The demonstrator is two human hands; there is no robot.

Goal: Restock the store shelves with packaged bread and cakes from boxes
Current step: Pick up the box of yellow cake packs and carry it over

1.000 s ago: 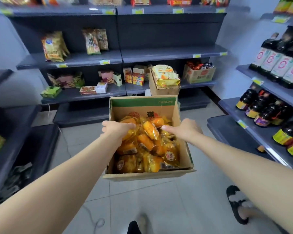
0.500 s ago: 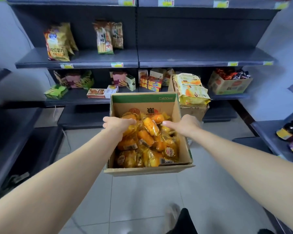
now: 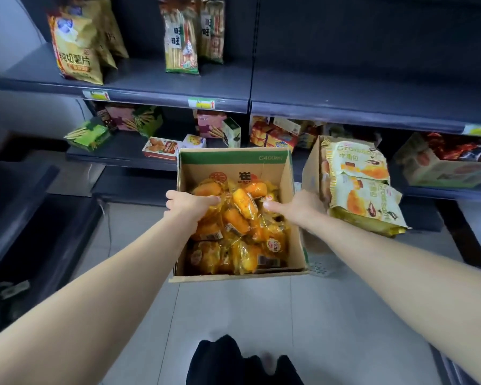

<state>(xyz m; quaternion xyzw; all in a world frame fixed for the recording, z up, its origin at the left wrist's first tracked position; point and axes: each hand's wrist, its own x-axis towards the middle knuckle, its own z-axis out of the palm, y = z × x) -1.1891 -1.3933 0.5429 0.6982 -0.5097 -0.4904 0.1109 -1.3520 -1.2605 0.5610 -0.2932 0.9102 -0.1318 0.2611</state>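
Observation:
I hold an open cardboard box (image 3: 233, 168) in front of me, above the floor. It is full of small cakes in clear yellow wrappers (image 3: 242, 226). My left hand (image 3: 188, 204) grips the box's left wall, thumb inside. My right hand (image 3: 295, 208) grips the right wall, thumb over the cakes. The dark shelf unit (image 3: 358, 107) stands just ahead; its middle board on the right is bare. To the right of my box, a second carton (image 3: 311, 165) holds large croissant bags (image 3: 358, 173).
Chip bags (image 3: 75, 48) and rice cracker packs (image 3: 182, 37) stand on the middle shelf at left. Small snack boxes (image 3: 161, 147) lie on the lower shelf. A carton of red-wrapped sweets (image 3: 444, 162) sits at lower right. Another dark shelf (image 3: 25, 204) runs along my left. Grey tiled floor lies below.
I have stepped closer to the shelf unit with the box in both hands, and the view has swung left; the bottle shelves at right have left the view. My grip is the same.

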